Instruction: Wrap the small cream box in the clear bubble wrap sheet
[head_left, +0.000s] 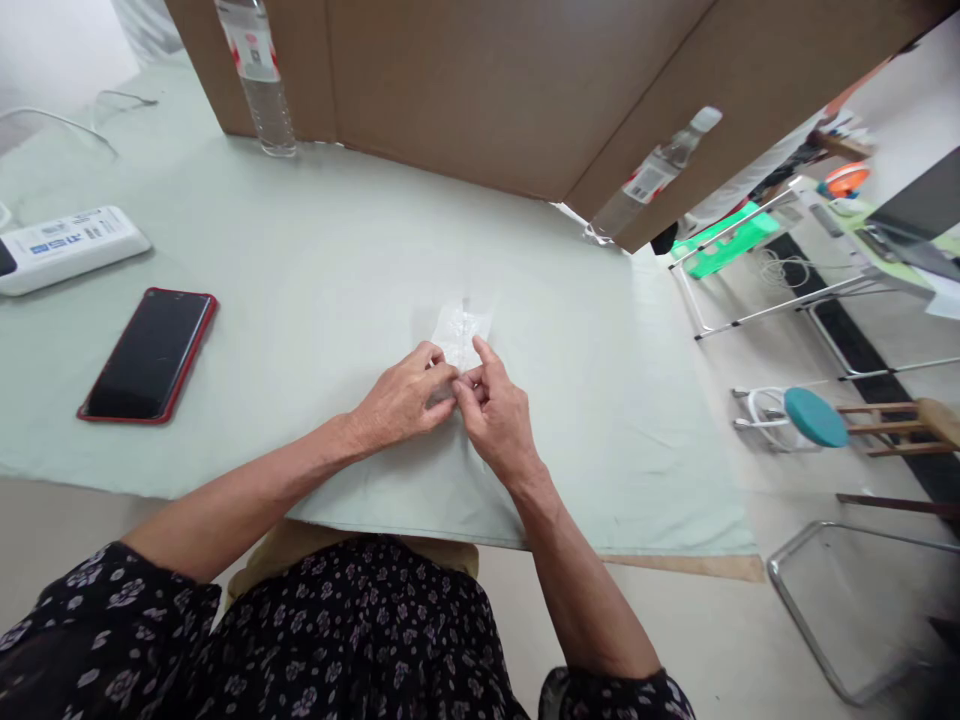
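A small clear plastic bag lies on the pale green cloth in front of me, its near end between my hands. My left hand has its fingers curled and pinched at the near edge of the bag. Close against it, my right hand pinches the same edge with thumb and fingertips, while its index finger points upward, apart from the rest. The two sets of fingertips meet. Whatever is inside the bag, if anything, I cannot make out.
A phone in a red case and a white power bank lie at left. A tall cardboard panel stands at the back, with one water bottle at left and another bottle at right. A teal stool stands beyond the table.
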